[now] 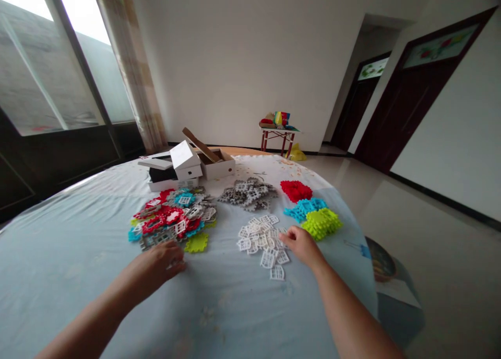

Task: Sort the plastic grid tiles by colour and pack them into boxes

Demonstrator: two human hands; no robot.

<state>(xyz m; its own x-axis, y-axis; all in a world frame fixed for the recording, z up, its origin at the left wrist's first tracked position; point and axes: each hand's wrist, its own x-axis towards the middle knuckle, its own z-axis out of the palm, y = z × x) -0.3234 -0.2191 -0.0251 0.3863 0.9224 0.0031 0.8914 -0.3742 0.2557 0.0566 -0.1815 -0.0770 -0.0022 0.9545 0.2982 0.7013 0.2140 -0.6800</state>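
Lower left: left hand (162, 260) back-up, fingers half-curled, grip unclear. Right of centre: right hand (302, 244) pinched at white pieces (258, 236), hold uncertain.

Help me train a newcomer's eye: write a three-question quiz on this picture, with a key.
1. Which is nearest the right hand: A) boxes, B) white pieces, C) gray pieces?
2. True or false: the blue pile lies between the red pile and the lime-green pile.
3. Which pile is nearest the left hand?

Key: 1. B; 2. true; 3. the mixed-color pile.
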